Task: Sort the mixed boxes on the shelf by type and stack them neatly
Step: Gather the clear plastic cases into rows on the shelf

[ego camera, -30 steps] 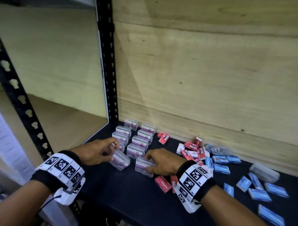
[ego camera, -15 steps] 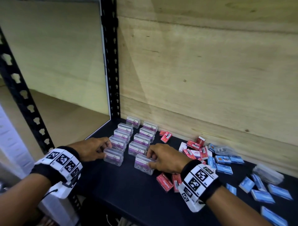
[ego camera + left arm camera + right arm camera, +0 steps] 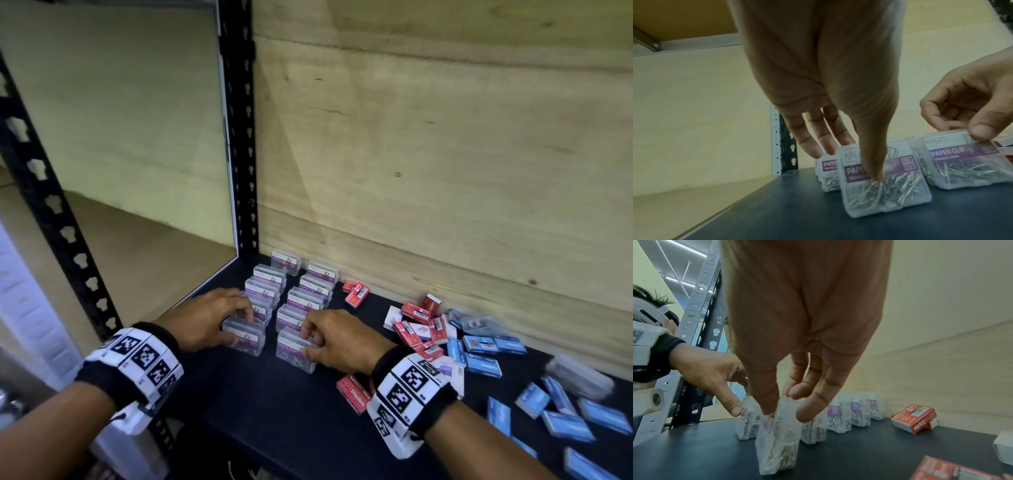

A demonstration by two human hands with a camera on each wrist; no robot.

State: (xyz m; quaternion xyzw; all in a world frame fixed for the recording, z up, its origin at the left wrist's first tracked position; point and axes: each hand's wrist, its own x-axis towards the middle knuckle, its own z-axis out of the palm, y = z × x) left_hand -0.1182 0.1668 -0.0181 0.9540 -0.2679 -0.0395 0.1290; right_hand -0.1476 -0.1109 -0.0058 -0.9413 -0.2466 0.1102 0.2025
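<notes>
Two upright clip boxes on dark shelf, left hand pinching left box, right hand pinching right box, red and blue boxes scattered rightward.

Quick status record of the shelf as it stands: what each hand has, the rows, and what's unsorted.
left hand: grips the front clear paper clip box of the left row, standing on edge
right hand: pinches the front paper clip box of the right row, standing on edge
sorted rows: two rows of clear paper clip boxes, running back toward the wooden back panel
unsorted: red staples boxes and blue boxes scattered to the right on the black shelf
</notes>
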